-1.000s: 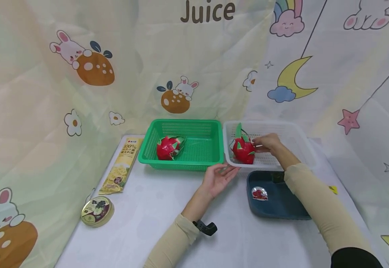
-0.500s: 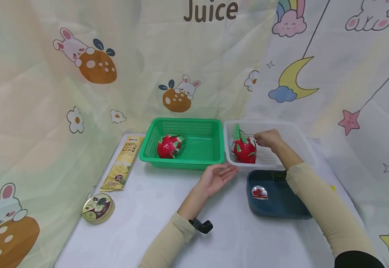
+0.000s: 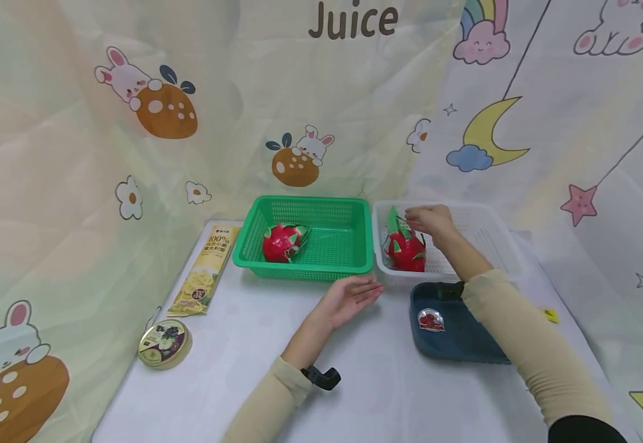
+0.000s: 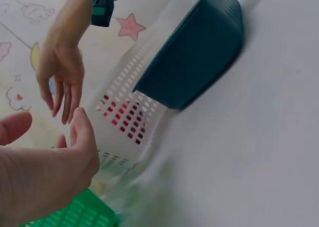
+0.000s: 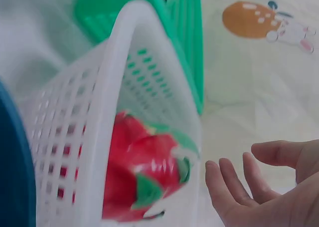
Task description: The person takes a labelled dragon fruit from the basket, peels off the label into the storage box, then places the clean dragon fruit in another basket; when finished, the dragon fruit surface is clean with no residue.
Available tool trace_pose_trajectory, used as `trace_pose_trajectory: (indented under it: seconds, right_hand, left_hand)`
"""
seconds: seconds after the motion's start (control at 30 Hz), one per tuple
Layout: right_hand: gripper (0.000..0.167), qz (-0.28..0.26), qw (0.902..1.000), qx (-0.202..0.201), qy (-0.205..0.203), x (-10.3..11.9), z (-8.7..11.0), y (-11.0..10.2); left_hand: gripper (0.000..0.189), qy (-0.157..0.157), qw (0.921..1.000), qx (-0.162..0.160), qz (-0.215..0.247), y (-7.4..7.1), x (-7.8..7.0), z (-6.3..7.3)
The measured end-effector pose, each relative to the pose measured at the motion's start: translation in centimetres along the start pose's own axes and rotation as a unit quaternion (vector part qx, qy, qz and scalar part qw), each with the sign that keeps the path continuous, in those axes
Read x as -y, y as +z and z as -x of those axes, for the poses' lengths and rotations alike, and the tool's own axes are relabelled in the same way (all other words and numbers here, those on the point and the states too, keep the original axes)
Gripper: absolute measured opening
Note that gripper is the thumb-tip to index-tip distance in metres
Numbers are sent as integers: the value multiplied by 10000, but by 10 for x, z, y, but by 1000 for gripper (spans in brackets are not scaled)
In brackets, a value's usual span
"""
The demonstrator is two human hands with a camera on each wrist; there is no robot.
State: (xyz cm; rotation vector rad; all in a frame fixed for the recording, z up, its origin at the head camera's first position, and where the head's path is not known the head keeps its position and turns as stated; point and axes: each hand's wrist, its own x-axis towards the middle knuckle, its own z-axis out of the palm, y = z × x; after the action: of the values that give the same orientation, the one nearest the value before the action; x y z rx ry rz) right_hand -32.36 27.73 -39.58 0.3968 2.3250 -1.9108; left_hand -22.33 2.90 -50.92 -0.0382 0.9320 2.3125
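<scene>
A red dragon fruit with green scales (image 3: 406, 251) lies at the left end of the white basket (image 3: 482, 246). My right hand (image 3: 432, 220) hovers over that basket with loosely bent fingers. In the right wrist view, a gap shows between this hand (image 5: 269, 187) and the fruit (image 5: 144, 167). My left hand (image 3: 349, 300) is held palm up, fingers extended, just in front of where the white and green baskets meet. It holds nothing. A second dragon fruit (image 3: 282, 242) sits in the left half of the green basket (image 3: 329, 269).
A dark blue tray (image 3: 454, 344) with a round fruit sticker stands before the white basket, partly under the right sleeve. On the left lie a yellow pasta packet (image 3: 205, 271) and a round tin (image 3: 165, 344). A printed curtain (image 3: 216, 92) hangs behind the table.
My right hand has left the dragon fruit in the white basket and risen up and back. My left hand has drawn away from that basket's front rim, toward the left and nearer me.
</scene>
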Motion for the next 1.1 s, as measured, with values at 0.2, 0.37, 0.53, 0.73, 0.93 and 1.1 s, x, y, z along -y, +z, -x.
trace_pose_trajectory:
  seconds: [0.2, 0.37, 0.53, 0.73, 0.93, 1.1]
  right_hand:
    - [47, -269, 9992, 215, -214, 11, 5, 20]
    - [45, -471, 9972, 500, -291, 16, 10, 36]
    - [43, -524, 9956, 730, -265, 21, 11, 56]
    - [43, -541, 9938, 961, -160, 24, 6, 78]
    - [46, -697, 9904, 1196, 13, 24, 3, 103]
    - [40, -590, 9910, 1203, 18, 18, -2, 119]
  left_hand:
    - [23, 271, 9991, -119, -296, -4, -10, 11]
    - [40, 333, 9990, -149, -247, -8, -17, 19]
    - [41, 357, 9990, -176, -224, -13, -23, 26]
    - [51, 364, 9990, -182, -157, -23, -33, 32]
    - [49, 483, 9982, -366, -49, -36, -44, 41]
    - [48, 522, 9970, -563, 0, -42, -51, 49]
